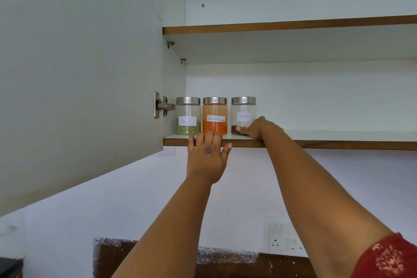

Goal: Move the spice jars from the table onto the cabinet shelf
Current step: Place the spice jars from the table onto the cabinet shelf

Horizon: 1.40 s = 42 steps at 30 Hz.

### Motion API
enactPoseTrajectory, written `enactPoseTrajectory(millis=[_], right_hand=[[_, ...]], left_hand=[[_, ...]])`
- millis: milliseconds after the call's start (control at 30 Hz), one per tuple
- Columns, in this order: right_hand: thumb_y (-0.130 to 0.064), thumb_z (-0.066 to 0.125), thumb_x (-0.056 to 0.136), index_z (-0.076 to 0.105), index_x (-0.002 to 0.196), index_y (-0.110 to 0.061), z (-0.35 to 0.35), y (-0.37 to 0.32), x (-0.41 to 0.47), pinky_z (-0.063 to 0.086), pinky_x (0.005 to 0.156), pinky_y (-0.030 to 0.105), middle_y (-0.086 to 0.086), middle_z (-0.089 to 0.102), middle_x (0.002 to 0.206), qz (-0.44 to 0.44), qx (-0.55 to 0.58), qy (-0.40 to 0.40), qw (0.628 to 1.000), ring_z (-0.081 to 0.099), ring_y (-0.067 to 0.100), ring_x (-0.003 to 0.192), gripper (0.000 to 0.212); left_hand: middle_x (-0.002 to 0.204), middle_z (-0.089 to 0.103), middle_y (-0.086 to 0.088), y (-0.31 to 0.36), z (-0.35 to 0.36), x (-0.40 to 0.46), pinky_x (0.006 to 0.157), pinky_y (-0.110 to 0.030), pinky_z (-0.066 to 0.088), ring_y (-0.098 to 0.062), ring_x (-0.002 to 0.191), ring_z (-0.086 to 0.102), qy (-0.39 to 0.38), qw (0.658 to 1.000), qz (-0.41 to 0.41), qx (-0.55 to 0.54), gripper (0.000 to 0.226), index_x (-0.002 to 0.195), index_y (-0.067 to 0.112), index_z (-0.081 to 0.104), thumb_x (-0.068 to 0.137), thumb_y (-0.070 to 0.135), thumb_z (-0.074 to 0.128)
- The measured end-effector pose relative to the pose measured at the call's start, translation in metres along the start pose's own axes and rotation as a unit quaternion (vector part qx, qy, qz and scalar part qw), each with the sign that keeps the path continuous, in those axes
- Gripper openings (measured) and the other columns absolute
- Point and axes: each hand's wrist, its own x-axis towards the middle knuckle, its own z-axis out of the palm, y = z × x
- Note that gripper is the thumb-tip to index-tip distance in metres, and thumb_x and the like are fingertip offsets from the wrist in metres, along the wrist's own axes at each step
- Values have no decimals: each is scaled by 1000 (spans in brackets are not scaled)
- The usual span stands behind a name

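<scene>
Three glass spice jars with steel lids stand in a row at the left end of the lower cabinet shelf (316, 140). The fennel jar (188, 115) is leftmost, the red chilli powder jar (214, 115) is in the middle, and the cloves jar (243, 111) is on the right. My left hand (206, 156) has its fingers straight, the fingertips resting on the shelf's front edge below the fennel and chilli jars. My right hand (257, 128) lies on the shelf with its fingers against the base of the cloves jar; whether they curl round it is hidden.
The cabinet door (79, 74) hangs open to the left on a metal hinge (162, 106). An upper shelf (293, 23) runs above. Shelf space stretches to the right of the cloves jar. A wall socket panel (282, 237) sits low on the wall.
</scene>
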Motion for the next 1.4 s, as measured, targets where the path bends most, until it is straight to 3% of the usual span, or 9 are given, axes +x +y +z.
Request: enactPoseTrajectory(millis=[467, 733, 900, 1000, 1100, 1167, 1233, 1300, 1400], right_hand=[[-68, 60, 79, 40, 137, -13, 1, 2, 3, 41, 104, 45, 12, 55, 131, -20, -22, -2, 1000, 53, 30, 117, 82], [-75, 66, 67, 26, 141, -15, 0, 4, -7, 44, 93, 41, 10, 54, 134, -14, -32, 44, 998, 54, 31, 120, 104], [-68, 39, 89, 33, 142, -17, 2, 16, -31, 46, 88, 42, 12, 52, 134, -81, -80, 156, 981, 54, 33, 119, 74], [-57, 21, 96, 56, 123, -15, 12, 33, -55, 38, 79, 38, 8, 62, 110, -116, -156, 237, 952, 58, 27, 99, 62], [-52, 22, 99, 61, 123, -20, 22, 47, -85, 30, 104, 43, 6, 62, 117, -126, -139, 247, 951, 52, 27, 115, 56], [-51, 31, 98, 46, 140, -24, 27, 57, -105, 18, 117, 45, 5, 47, 142, -151, -109, 227, 956, 32, 27, 138, 52], [-49, 40, 97, 32, 149, -24, 33, 71, -123, 19, 118, 45, 4, 28, 156, -178, -62, 216, 958, 15, 26, 147, 59], [-47, 48, 94, 35, 147, -20, 53, 94, -150, 21, 118, 45, 8, 30, 155, -153, -8, 244, 957, 21, 28, 145, 60], [-42, 49, 93, 38, 142, -17, 113, 152, -208, 23, 116, 46, 15, 37, 146, 34, 39, 245, 968, 29, 31, 139, 56]], left_hand=[[128, 48, 2, 0, -1, 0, 117, -44, 15, -21, 120, 41, -27, 1000, -1, 13, 47, 131, 23, 45, 100, 51, 23], [132, 45, 1, -1, -4, 3, 118, -46, 12, -21, 124, 40, -44, 999, 2, 9, 48, 133, 22, 43, 101, 51, 23], [133, 43, -1, -2, -9, 6, 115, -46, 18, -22, 125, 38, -74, 997, 7, 20, 49, 134, 22, 41, 100, 52, 23], [131, 46, -3, 0, -19, 14, 107, -44, 29, -22, 122, 40, -91, 995, 11, 31, 48, 130, 20, 45, 100, 53, 26], [138, 43, -6, 5, -32, 15, 112, -45, 26, -25, 129, 36, -135, 990, 2, 35, 50, 138, 18, 40, 100, 50, 33], [149, 33, -8, 8, -36, -2, 117, -44, 21, -27, 138, 28, -140, 989, 17, 50, 58, 149, 17, 26, 100, 46, 39], [159, 17, -9, 14, -33, -31, 120, -44, 15, -28, 145, 17, -124, 992, 1, -5, 69, 154, 17, 14, 98, 45, 43], [161, 13, -9, 24, -29, -71, 119, -44, 17, -29, 145, 17, -112, 989, -35, -87, 75, 154, 16, 12, 95, 49, 46], [158, 18, -12, 42, -13, -142, 116, -44, 25, -32, 142, 22, -163, 978, -49, -125, 80, 153, 13, 14, 91, 51, 50]])
